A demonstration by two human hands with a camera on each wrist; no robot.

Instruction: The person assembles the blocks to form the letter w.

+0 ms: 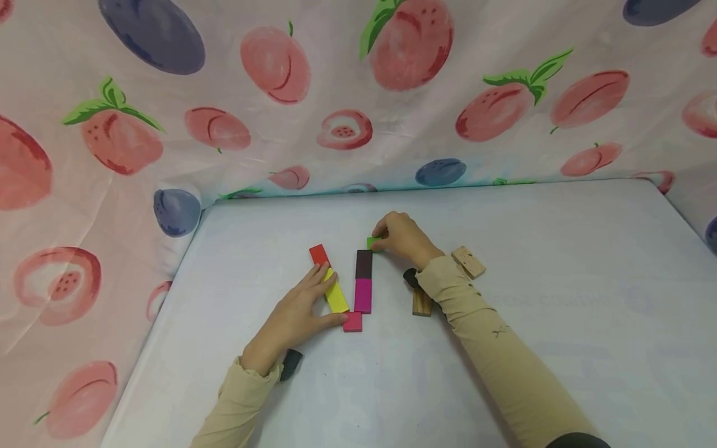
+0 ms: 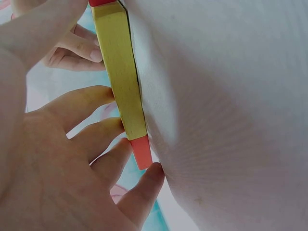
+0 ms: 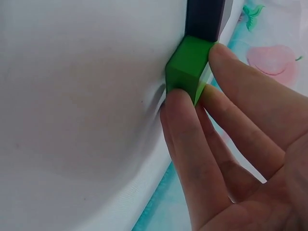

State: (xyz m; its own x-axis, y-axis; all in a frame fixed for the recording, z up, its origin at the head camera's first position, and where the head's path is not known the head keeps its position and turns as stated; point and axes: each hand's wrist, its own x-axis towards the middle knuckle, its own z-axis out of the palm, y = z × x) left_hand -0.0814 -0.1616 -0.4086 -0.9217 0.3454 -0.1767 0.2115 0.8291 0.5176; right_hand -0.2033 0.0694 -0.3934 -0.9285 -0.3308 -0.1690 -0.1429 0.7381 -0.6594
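Note:
In the head view my right hand (image 1: 406, 239) pinches a small green block (image 1: 371, 243) at the far end of a dark brown block (image 1: 364, 264). The right wrist view shows the green block (image 3: 192, 57) against the end of the dark block (image 3: 204, 19). A magenta block (image 1: 363, 297) continues that row toward me. My left hand (image 1: 297, 311) lies beside a slanted row, its spread fingers touching a yellow block (image 1: 338, 298) and its thumb at a pinkish-red block (image 1: 353, 323) where both rows meet. Beyond the yellow one is a red block (image 1: 318, 253).
Two plain wooden pieces lie to the right: a pale one (image 1: 469, 261) beyond my right forearm and a striped brown one (image 1: 422, 305) partly under it. The white table (image 1: 560, 249) meets a fruit-print cloth (image 1: 392, 112) at its back edge.

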